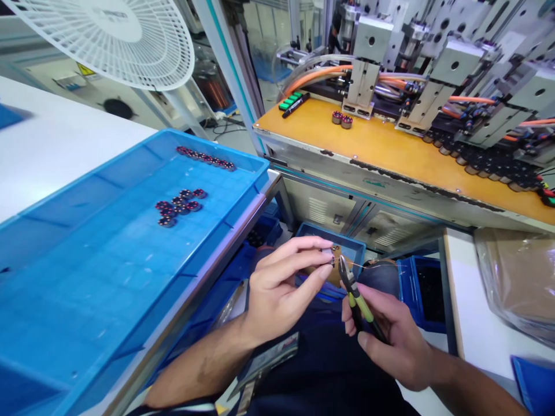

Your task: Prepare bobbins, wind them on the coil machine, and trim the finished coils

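Between the thumb and fingers of my left hand point(288, 283) is a small round motor stator point(333, 254), partly hidden by the fingertips. Thin copper wire point(373, 264) trails from it to the right. My right hand point(396, 332) is wrapped round the yellow-green and black handles of cutting pliers point(356, 294). The pliers point up, with their jaws beside the stator, at the wire. Whether the jaws touch the wire I cannot tell.
On the left, a large blue tray point(130, 254) holds a cluster of stators point(180, 207) and a row of them point(206, 158). A machine with an orange worktop point(312, 127) stands ahead, several stators point(485, 159) along it. A white fan point(117, 34) stands back left.
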Demonstrator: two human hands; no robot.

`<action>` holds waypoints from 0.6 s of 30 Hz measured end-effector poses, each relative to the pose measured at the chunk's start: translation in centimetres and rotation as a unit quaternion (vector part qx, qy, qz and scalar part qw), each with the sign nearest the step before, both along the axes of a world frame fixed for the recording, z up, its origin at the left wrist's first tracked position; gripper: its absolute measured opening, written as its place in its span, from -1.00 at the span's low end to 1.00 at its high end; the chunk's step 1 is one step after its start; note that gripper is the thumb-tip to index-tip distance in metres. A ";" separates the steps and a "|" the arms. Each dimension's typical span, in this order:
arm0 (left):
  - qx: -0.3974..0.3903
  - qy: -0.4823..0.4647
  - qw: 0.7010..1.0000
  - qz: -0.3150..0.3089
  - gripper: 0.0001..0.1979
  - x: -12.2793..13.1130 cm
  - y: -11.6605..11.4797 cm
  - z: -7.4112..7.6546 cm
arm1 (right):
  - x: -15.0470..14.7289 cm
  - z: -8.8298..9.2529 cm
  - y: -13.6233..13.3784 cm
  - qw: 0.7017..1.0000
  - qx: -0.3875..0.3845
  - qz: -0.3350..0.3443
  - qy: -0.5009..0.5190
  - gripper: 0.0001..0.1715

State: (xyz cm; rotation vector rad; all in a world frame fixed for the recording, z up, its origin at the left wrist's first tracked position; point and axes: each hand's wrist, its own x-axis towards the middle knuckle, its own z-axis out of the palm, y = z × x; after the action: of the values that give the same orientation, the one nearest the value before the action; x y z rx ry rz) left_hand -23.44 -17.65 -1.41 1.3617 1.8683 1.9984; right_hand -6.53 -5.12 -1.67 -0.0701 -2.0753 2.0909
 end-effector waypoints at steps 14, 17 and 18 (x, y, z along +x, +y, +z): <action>0.034 0.047 0.998 -0.028 -0.74 -0.5 0.1 -0.3 | 0.7 1.0 0.7 0.993 0.006 -0.059 -0.100 -0.40; 0.091 -0.015 0.994 -0.063 -0.55 -0.6 0.3 -0.6 | 1.7 1.0 1.1 0.997 0.011 -0.044 -0.064 -0.23; 0.103 -0.035 0.991 -0.072 -0.50 -0.5 0.4 -0.7 | 1.9 1.1 1.2 0.997 0.016 -0.037 -0.059 -0.20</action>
State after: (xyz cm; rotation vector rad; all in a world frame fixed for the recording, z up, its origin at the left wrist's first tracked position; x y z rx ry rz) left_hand -23.93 -17.25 -2.07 1.4099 1.5232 2.1826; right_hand -4.58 -3.93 -0.58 -0.2684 -2.1356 2.0562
